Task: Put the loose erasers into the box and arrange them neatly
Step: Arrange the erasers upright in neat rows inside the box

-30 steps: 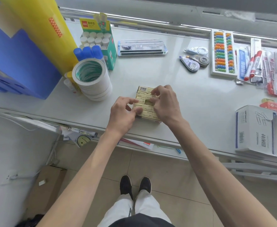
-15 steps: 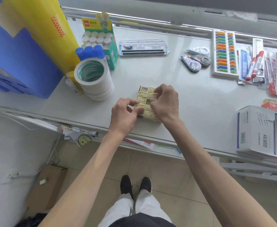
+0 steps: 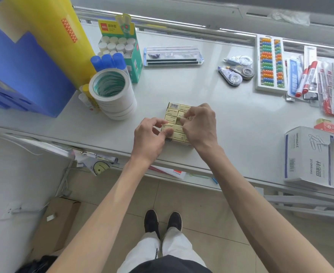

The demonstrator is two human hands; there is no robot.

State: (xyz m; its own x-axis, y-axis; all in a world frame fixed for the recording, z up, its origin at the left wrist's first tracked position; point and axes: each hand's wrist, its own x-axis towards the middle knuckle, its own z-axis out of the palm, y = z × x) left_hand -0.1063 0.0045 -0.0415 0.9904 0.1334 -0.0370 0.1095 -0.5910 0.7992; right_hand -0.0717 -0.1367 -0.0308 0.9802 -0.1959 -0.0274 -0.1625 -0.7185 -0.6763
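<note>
Seating: we judge this the step in hand, since both our hands work over the box (image 3: pixel 179 140) of erasers (image 3: pixel 171 112), which sits near the front edge of the counter (image 3: pixel 241 123).
Landmark: the stack of tape rolls (image 3: pixel 113 93); the box lies just to its right and a little nearer us.
Left hand (image 3: pixel 149 137): fingers (image 3: pixel 167 131) curled, thumb and forefinger pinching one yellow eraser (image 3: pixel 169 127) at the box's left side, likely to nudge it level with its row.
Right hand (image 3: pixel 199 125): fingers (image 3: pixel 186 115) bunched and pressed onto the erasers at the box's right side, probably steadying them; whether they grip one we cannot tell.
Fill: the rows we see lie flat and close, two across; what sits under our hands is hidden.
Loose erasers: none visible on the counter around the box.
Progress: near the end, we judge, with only straightening left.
Risk: pressing one end could tip a neighbour up.
</note>
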